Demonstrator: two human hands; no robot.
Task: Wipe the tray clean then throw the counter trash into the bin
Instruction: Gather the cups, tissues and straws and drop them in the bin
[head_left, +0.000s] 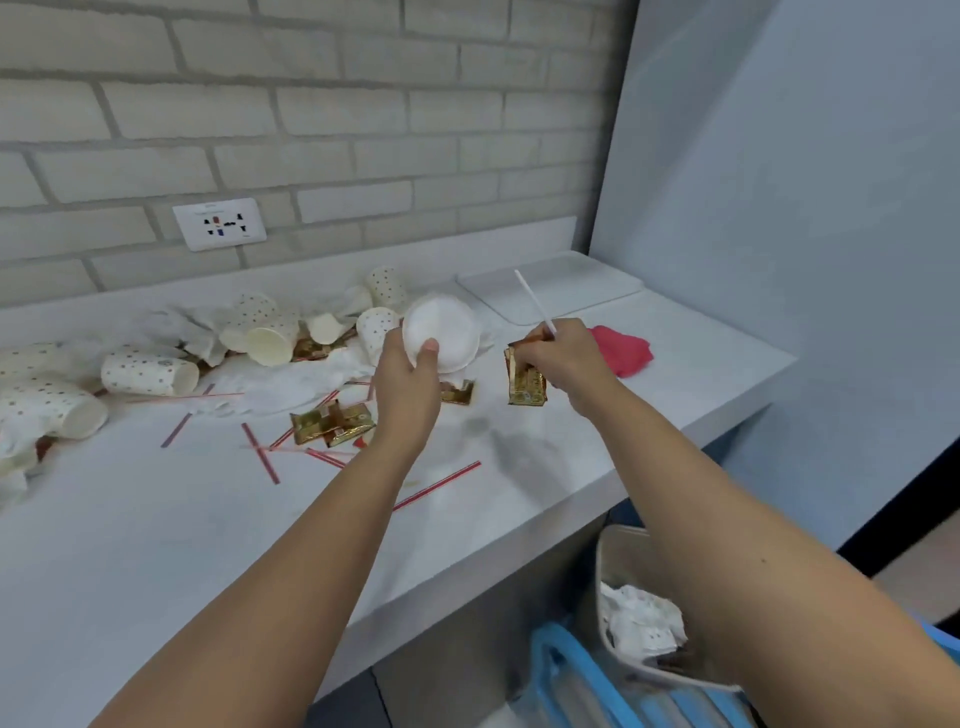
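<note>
The bin (605, 571) is sitting below the counter (208, 545) edge. Your left hand (410, 374) is gripping a cup (441, 332). Your right hand (561, 353) is pinching a wrapper (524, 384) and a straw (535, 301) together, so you are risking dropping one short of the bin. The tray (550, 286) is lying beyond, by the wall.

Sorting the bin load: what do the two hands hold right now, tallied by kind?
white paper cup, in left hand: 1
white straw, in right hand: 1
gold wrapper, in right hand: 1
Total: 3
</note>
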